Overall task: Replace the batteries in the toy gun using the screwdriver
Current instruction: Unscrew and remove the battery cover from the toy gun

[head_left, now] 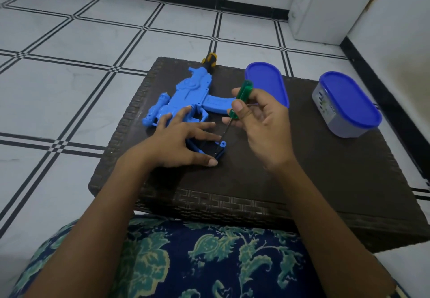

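currently the toy gun lies on its side at the far left of the low table. a small blue piece, probably its battery holder, sits nearer. it's pinned under the left hand, fingers spread flat, likely to stop it sliding. the right hand pinches the green screwdriver between thumb and fingers, tip angled down at the piece's corner, likely on a screw. a yellow screwdriver lies behind the gun. a loose blue lid and a lidded tub sit off right.
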Demonstrator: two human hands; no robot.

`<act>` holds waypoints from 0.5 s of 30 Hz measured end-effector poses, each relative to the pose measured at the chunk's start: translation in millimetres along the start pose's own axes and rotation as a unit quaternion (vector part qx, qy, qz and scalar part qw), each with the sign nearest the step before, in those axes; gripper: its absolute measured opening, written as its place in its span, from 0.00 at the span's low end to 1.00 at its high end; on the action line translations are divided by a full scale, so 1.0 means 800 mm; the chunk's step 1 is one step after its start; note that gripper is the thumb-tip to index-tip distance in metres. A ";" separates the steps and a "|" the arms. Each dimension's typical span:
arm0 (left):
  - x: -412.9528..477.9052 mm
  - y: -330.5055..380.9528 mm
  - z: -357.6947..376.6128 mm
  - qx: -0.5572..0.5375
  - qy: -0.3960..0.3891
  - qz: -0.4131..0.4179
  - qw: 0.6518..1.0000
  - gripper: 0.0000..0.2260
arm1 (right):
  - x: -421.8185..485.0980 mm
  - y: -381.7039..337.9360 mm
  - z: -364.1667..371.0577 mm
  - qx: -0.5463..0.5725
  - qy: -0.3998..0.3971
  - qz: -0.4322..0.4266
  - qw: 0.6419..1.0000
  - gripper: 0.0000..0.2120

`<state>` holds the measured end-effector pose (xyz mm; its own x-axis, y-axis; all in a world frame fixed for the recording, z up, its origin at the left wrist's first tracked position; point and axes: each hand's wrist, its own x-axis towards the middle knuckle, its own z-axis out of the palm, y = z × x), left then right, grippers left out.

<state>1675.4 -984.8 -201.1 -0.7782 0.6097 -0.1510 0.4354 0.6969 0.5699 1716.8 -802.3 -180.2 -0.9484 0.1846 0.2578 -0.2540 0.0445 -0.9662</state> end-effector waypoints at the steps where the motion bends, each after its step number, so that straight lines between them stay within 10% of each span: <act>1: 0.000 0.000 0.001 0.003 0.000 -0.001 1.000 0.24 | -0.001 0.001 0.000 -0.003 -0.004 -0.001 1.000 0.09; 15: 0.000 0.001 -0.001 0.005 0.003 0.001 1.000 0.25 | -0.001 -0.001 0.005 -0.025 -0.020 -0.039 0.999 0.16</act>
<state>1675.3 -984.5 -199.8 -0.7801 0.6085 -0.1457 0.4409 0.6998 0.5621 1717.1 -806.3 -179.8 -0.9331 0.1401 0.3312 -0.3183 0.1063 -0.9420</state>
